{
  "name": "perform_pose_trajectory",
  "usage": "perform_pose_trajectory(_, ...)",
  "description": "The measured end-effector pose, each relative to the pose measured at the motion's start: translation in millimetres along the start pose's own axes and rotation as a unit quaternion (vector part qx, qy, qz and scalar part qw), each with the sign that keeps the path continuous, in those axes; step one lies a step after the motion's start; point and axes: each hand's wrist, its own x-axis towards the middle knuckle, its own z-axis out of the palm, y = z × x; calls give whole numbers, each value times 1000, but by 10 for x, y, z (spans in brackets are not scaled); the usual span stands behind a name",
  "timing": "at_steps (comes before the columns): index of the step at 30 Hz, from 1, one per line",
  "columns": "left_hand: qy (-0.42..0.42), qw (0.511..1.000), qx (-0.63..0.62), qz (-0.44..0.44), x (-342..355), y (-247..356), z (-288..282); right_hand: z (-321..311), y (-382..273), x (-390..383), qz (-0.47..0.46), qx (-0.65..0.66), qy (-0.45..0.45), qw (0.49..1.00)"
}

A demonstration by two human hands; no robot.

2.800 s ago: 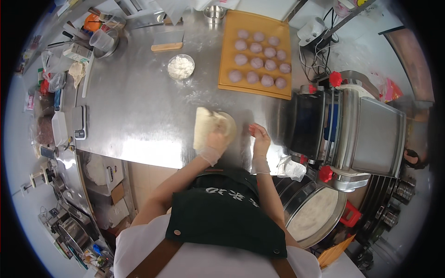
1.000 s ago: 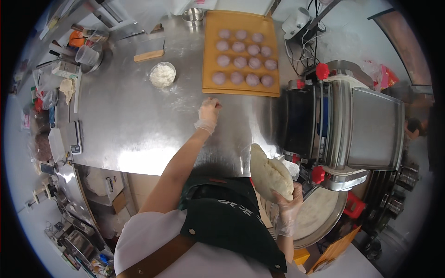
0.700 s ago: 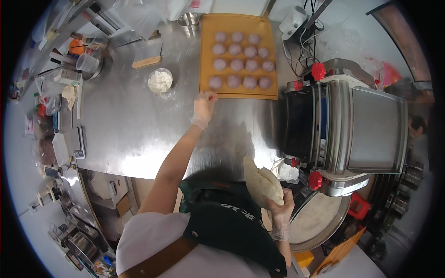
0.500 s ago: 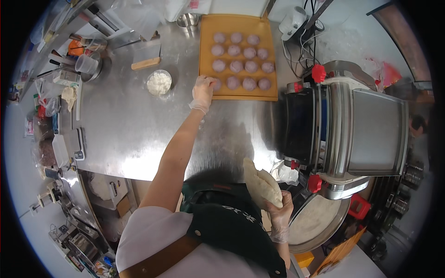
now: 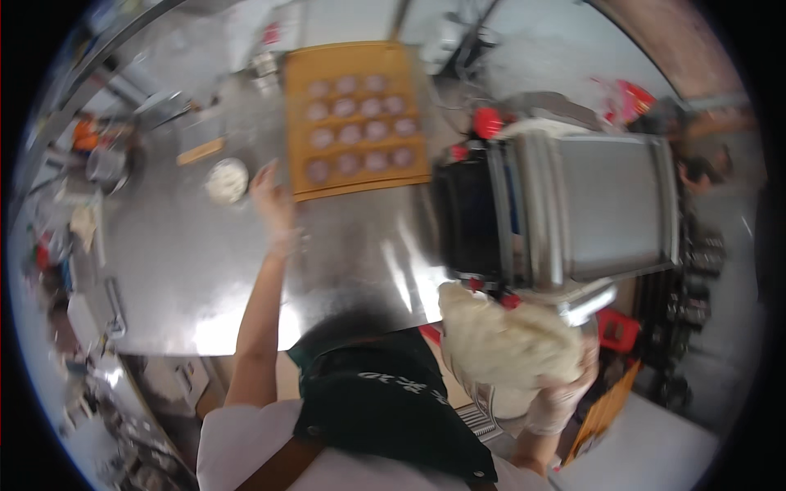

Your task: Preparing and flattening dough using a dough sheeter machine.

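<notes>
My right hand, in a thin glove, holds up a flat, pale sheet of dough beside the front of a steel dough-rolling machine. My left hand is stretched out over the steel worktop, fingers apart, between a small bowl of flour and the near left corner of an orange board. Several round dough balls lie in rows on that board. The left hand holds nothing. The picture is blurred by motion.
A wooden scraper lies beyond the flour bowl. Tubs and tools crowd the worktop's left end. The machine has red knobs. An orange crate stands low at the right. Another person is at the far right.
The view has swung right. My left hand reached up the worktop to the board, then came back to its near left corner. My right hand has kept the dough sheet raised by the machine.
</notes>
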Motion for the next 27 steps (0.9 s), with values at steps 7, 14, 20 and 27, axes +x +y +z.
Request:
perform_pose_trajectory(7,-68,924,-268,-264,-681,72,-140,-226,-817,1328,-114,-52,14,992)
perform_pose_trajectory(14,-82,880,-349,-311,-666,687,-208,-577,-319,2382,-1,47,-73,996)
perform_pose_trajectory(20,-54,876,-334,-343,-696,649,-250,-464,-98,2533,-16,-115,-75,990)
perform_pose_trajectory(27,-76,839,-430,-326,-609,1249,353,-588,103,2704,-254,-370,-75,891)
